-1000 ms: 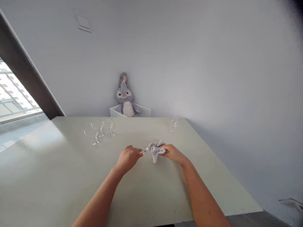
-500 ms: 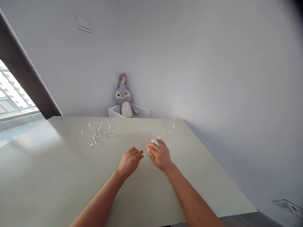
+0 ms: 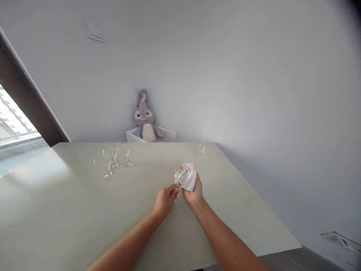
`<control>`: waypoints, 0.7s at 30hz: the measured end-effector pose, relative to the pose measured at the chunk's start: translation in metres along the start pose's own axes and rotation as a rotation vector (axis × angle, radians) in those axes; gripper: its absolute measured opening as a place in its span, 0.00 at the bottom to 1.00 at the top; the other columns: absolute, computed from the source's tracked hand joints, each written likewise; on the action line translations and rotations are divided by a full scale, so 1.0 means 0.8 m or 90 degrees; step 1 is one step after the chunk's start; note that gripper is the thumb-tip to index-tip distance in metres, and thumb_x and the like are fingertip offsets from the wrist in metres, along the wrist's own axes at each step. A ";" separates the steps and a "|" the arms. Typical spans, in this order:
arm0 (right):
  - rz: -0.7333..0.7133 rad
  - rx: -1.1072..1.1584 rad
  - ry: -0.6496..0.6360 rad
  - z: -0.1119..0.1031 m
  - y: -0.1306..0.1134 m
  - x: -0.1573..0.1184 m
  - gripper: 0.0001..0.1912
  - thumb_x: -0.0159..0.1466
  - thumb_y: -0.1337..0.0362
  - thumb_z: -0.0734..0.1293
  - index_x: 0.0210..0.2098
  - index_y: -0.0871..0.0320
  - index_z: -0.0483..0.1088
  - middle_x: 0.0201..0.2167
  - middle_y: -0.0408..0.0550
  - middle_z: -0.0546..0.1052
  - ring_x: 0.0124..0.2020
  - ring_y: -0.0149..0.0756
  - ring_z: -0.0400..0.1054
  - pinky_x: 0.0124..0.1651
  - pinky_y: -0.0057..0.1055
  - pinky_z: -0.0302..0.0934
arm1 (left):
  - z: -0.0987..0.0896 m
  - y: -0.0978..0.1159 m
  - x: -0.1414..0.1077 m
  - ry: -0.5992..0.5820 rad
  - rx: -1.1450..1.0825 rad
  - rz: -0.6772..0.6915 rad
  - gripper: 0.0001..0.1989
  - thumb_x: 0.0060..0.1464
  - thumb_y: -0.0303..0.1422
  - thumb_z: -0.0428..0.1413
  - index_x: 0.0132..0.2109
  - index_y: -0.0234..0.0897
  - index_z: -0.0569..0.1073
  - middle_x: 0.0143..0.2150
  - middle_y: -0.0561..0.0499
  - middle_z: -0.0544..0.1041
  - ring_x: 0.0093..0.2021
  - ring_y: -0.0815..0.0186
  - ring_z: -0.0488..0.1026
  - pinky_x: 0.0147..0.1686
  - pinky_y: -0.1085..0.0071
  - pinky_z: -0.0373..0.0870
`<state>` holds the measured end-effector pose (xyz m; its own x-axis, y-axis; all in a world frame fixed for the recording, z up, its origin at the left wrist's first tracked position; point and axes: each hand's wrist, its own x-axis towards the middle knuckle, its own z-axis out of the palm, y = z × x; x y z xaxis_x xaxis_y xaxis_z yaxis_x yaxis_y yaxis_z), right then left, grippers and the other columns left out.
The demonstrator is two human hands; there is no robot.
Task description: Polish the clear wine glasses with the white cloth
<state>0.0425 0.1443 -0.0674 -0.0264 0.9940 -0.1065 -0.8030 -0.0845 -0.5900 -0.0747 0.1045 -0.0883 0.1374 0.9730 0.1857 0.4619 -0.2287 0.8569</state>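
Near the middle of the table, my left hand (image 3: 167, 199) pinches the stem of a clear wine glass (image 3: 180, 180), whose bowl lies tilted against a white cloth (image 3: 189, 176). Beneath and behind the cloth, my right hand (image 3: 194, 191) is wrapped round it, palm turned up, with fingertips showing beyond the glass. The cloth and the left fingers hide part of the glass.
Three clear stemmed glasses (image 3: 109, 175) stand at the back left of the pale table (image 3: 84, 218). Another glass (image 3: 201, 150) stands at the back right. Behind the table, a plush toy (image 3: 147, 124) sits in a white basket (image 3: 169, 136) against the wall.
My right hand has turned from palm down to palm up, bringing the cloth and glass bowl into view. My left hand has moved right and slightly nearer, along with the stem.
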 end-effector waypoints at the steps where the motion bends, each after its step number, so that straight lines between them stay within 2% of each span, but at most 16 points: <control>1: -0.008 -0.002 0.005 0.002 0.004 -0.003 0.15 0.55 0.51 0.62 0.33 0.56 0.70 0.32 0.46 0.76 0.40 0.44 0.69 0.41 0.39 0.63 | 0.002 0.003 -0.001 0.013 -0.001 -0.005 0.16 0.55 0.40 0.42 0.30 0.37 0.69 0.20 0.56 0.64 0.21 0.72 0.60 0.24 0.77 0.55; 5: -0.037 -0.045 0.041 0.005 0.021 -0.011 0.13 0.55 0.53 0.63 0.31 0.57 0.70 0.27 0.44 0.75 0.36 0.41 0.70 0.40 0.38 0.63 | 0.002 0.009 -0.002 0.053 0.011 -0.025 0.13 0.55 0.39 0.42 0.33 0.38 0.68 0.22 0.55 0.67 0.23 0.71 0.62 0.25 0.77 0.57; 9: -0.048 -0.170 0.031 0.003 0.041 -0.020 0.18 0.56 0.51 0.62 0.37 0.58 0.69 0.34 0.47 0.75 0.40 0.41 0.68 0.42 0.37 0.63 | -0.003 0.000 0.004 0.116 0.026 -0.064 0.11 0.55 0.33 0.41 0.38 0.39 0.68 0.25 0.54 0.70 0.26 0.68 0.67 0.27 0.75 0.60; 11: -0.091 -0.251 -0.016 0.003 0.051 -0.025 0.20 0.56 0.52 0.62 0.42 0.57 0.68 0.40 0.48 0.74 0.45 0.40 0.66 0.47 0.36 0.60 | -0.004 -0.007 0.006 0.147 0.045 -0.022 0.14 0.54 0.30 0.41 0.45 0.39 0.67 0.32 0.51 0.73 0.32 0.65 0.69 0.31 0.72 0.63; 14: -0.137 -0.341 -0.062 0.001 0.062 -0.028 0.20 0.55 0.54 0.65 0.44 0.56 0.67 0.44 0.48 0.72 0.50 0.38 0.62 0.52 0.35 0.55 | 0.000 -0.015 0.006 0.173 0.145 0.116 0.17 0.54 0.28 0.42 0.50 0.37 0.66 0.39 0.46 0.72 0.38 0.62 0.68 0.38 0.66 0.64; 17: -0.105 -0.358 -0.032 -0.006 0.062 -0.020 0.19 0.54 0.54 0.65 0.40 0.60 0.68 0.37 0.49 0.74 0.44 0.40 0.65 0.48 0.35 0.57 | 0.004 -0.013 0.003 0.162 0.226 0.170 0.16 0.53 0.26 0.43 0.47 0.37 0.69 0.38 0.46 0.70 0.38 0.62 0.65 0.40 0.63 0.63; 19: -0.093 -0.371 -0.004 -0.013 0.055 -0.011 0.17 0.53 0.55 0.65 0.37 0.62 0.69 0.33 0.48 0.74 0.37 0.39 0.67 0.42 0.34 0.60 | 0.001 -0.009 0.003 0.147 0.223 0.151 0.15 0.53 0.27 0.44 0.45 0.39 0.70 0.38 0.46 0.69 0.39 0.62 0.65 0.41 0.62 0.63; 21: -0.118 -0.428 0.011 -0.018 0.043 -0.005 0.15 0.53 0.56 0.66 0.35 0.61 0.68 0.30 0.46 0.73 0.33 0.37 0.66 0.38 0.32 0.60 | -0.009 -0.005 0.005 0.116 0.148 0.115 0.14 0.54 0.31 0.45 0.45 0.41 0.71 0.40 0.47 0.69 0.39 0.63 0.65 0.41 0.63 0.63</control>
<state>0.0234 0.1368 -0.0989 0.0892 0.9954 0.0353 -0.2504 0.0567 -0.9665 -0.0819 0.1095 -0.0875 0.0858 0.9013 0.4246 0.6344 -0.3781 0.6743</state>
